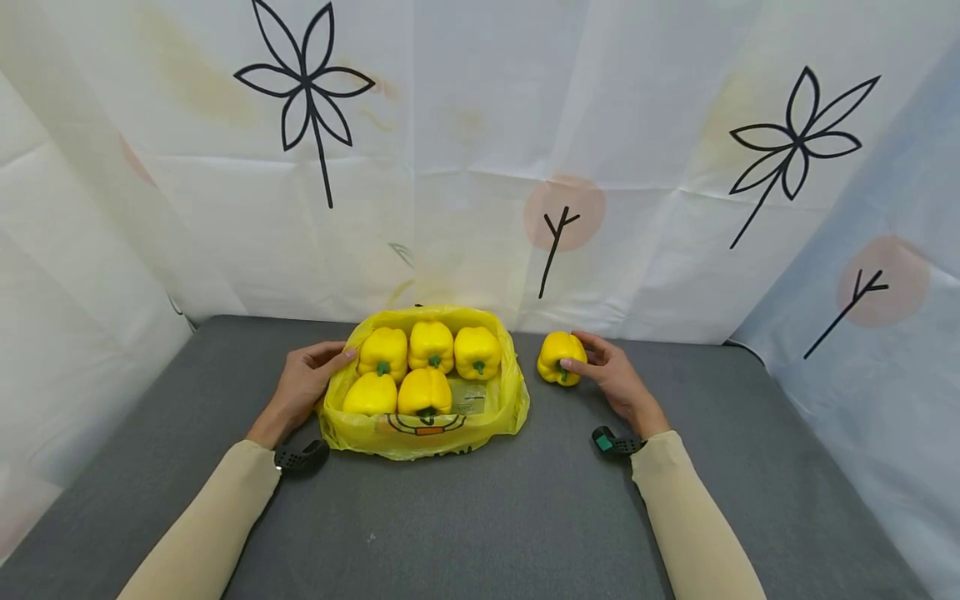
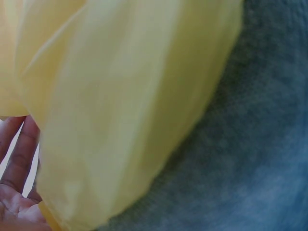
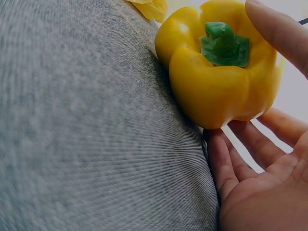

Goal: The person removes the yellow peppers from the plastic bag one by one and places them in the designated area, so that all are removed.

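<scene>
A yellow plastic bag, its top spread wide, sits on the grey table with several yellow bell peppers inside. My left hand holds the bag's left rim, thumb over the edge and fingers along the outer side. Folds of the bag cover part of that hand in the left wrist view. To the right of the bag, my right hand grips a single yellow bell pepper. In the right wrist view, the thumb lies near the green stem of this pepper, and the fingers reach around its other side.
The grey table extends to both sides and toward me. Behind it hangs a pale curtain with printed leaves and trees. Inside the bag, a bare patch of its bottom shows at the front right.
</scene>
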`<state>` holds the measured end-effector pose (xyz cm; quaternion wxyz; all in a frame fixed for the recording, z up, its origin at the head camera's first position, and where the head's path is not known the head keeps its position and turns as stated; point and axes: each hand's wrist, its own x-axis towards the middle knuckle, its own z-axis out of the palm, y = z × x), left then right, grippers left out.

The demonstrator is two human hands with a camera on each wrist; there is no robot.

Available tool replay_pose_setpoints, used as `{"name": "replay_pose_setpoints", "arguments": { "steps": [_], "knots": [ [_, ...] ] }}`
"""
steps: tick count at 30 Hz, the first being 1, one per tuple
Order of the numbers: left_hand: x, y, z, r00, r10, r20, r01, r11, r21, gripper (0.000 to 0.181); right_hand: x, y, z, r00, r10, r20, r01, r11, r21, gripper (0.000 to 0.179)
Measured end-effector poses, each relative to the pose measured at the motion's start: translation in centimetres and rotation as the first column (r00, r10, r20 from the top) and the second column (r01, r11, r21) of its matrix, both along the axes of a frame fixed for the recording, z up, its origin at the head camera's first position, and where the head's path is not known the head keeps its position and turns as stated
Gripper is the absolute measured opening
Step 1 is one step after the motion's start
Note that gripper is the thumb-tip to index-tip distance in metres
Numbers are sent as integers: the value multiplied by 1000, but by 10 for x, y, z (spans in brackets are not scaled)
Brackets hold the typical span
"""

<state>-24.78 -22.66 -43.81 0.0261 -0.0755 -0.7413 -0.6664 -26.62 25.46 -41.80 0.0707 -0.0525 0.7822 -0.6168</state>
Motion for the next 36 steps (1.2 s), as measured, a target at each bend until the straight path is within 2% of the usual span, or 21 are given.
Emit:
{"name": "replay_pose_setpoints", "arguments": {
  "steps": [16, 30, 36],
  "knots": [
    [-1, 0, 1, 1000, 5, 16, -5, 1000, -8, 54, 1, 7, 7, 998, 54, -21, -54, 999, -1, 79],
    [0, 0, -2, 1000, -1, -11, 1, 1000, -1, 50, 9, 8, 33, 992, 39, -122, -40, 999, -3, 77],
    [-1, -1, -3, 1000, -4, -11, 4, 1000, 4, 48, 14, 5, 44, 981, 68, -183, -72, 997, -15, 73]
  ]
}}
